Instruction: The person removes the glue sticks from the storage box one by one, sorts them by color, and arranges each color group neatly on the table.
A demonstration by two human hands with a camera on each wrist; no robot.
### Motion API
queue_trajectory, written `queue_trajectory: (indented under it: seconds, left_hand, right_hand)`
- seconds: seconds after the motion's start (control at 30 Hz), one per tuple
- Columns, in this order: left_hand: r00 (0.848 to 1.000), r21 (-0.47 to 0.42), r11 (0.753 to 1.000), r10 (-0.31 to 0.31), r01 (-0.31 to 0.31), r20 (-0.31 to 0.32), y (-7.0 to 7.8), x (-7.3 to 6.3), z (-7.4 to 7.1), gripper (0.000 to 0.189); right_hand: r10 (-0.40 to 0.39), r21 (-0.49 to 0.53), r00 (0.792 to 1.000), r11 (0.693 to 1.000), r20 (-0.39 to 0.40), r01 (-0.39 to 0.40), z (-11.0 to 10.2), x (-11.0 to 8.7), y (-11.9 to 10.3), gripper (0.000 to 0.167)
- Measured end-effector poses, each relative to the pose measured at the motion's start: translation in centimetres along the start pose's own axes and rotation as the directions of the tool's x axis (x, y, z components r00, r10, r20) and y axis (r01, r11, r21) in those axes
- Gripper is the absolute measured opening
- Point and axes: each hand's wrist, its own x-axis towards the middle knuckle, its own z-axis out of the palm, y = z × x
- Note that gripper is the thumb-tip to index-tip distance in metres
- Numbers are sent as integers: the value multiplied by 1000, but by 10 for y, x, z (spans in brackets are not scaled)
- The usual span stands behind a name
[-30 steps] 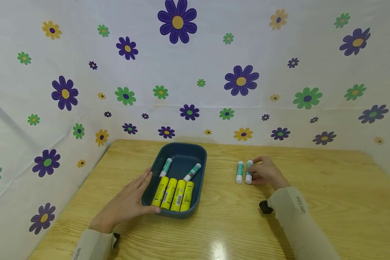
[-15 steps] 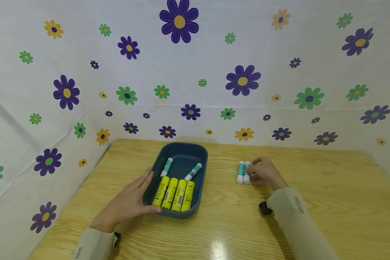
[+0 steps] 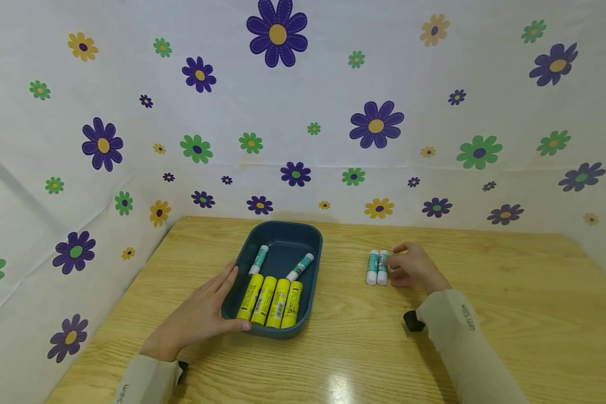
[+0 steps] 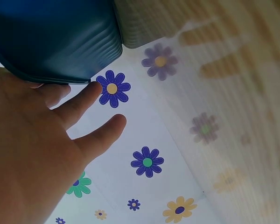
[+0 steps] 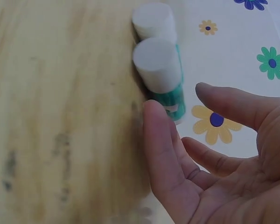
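A dark blue tray (image 3: 287,240) holds several yellow glue sticks (image 3: 265,301) side by side at its near end. Behind them lie two slimmer green-and-white glue sticks, one at left (image 3: 260,258) and one slanted at right (image 3: 300,267). My left hand (image 3: 194,318) rests against the tray's left side with extended fingers, its thumb at the near rim. On the table to the right, two more green-and-white glue sticks lie side by side, a left one (image 3: 372,267) and a right one (image 3: 382,267). My right hand (image 3: 413,266) is beside the right one, fingers loosely bent and not gripping it.
The wooden table (image 3: 356,342) meets a white flower-printed cloth (image 3: 328,151) at the back and left. A black wrist device (image 3: 413,321) shows at the right cuff.
The right glue stick on the table has moved left, up against its neighbour. My right hand held it and now has loosened from it. The left hand stays at the tray.
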Motion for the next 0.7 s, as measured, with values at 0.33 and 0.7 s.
queue_trajectory:
  seconds: [0.33,0.7]
  left_hand:
    - [1000,-2,1000,-6,6,3,1,-1,-1,118]
    - [1000,-3,1000,-4,4,-2,0,1,1,118]
  right_hand:
    - [-134,47,991,990,-10,135,-7,-8,-40,62]
    - [-241,268,963,942,120,202,22,-20,-89,57]
